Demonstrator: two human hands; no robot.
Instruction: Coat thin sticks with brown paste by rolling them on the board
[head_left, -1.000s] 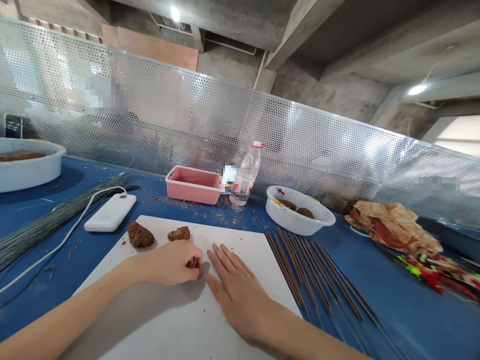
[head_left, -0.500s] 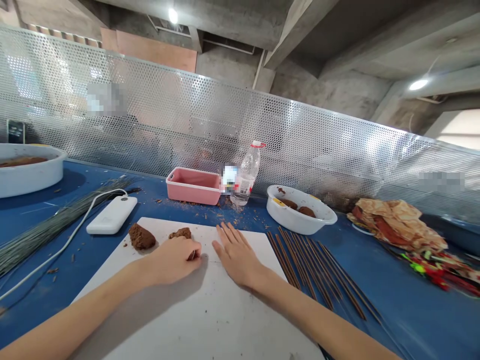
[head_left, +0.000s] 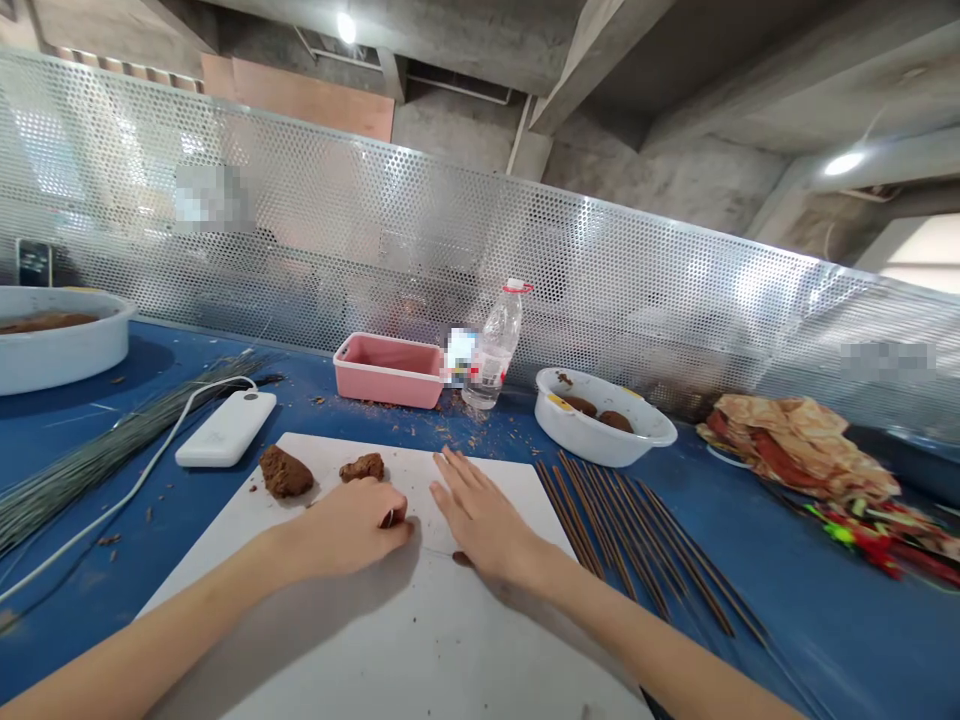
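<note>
Two crumbly lumps of brown paste on a white rectangular board [head_left: 420, 640], the larger [head_left: 285, 472] and the smaller [head_left: 362, 467] side by side near the board's far edge, just ahead of the left hand [head_left: 349, 525]. That hand curled, fingers pressed together in a pinch on a small dark brown piece [head_left: 388, 518], low against the board. Right hand [head_left: 480, 520] spread flat, fingers fanned apart, palm down on the board, a loose brown crumb [head_left: 463, 559] just below it.

Apparently finished so far: many slender brown-coated rods [head_left: 637, 540] laid side by side on the blue worktable [head_left: 787, 600], right of the board. Apparently left: brown paste in a large round white basin [head_left: 56, 340] at the left edge, two brown balls in a smaller white bowl [head_left: 604, 418], and a bundle of thin grey-green stems [head_left: 112, 450] at left, seemingly uncoated.

Mostly hidden: the pinched piece, only a dark tip showing between the fingers, so no telling whether stick or paste. Basin cut off by the left edge of the frame; the rods' lower ends thin and hard to follow toward the bottom. Bright tangled heap [head_left: 862, 540] at right too blurred to identify.
</note>
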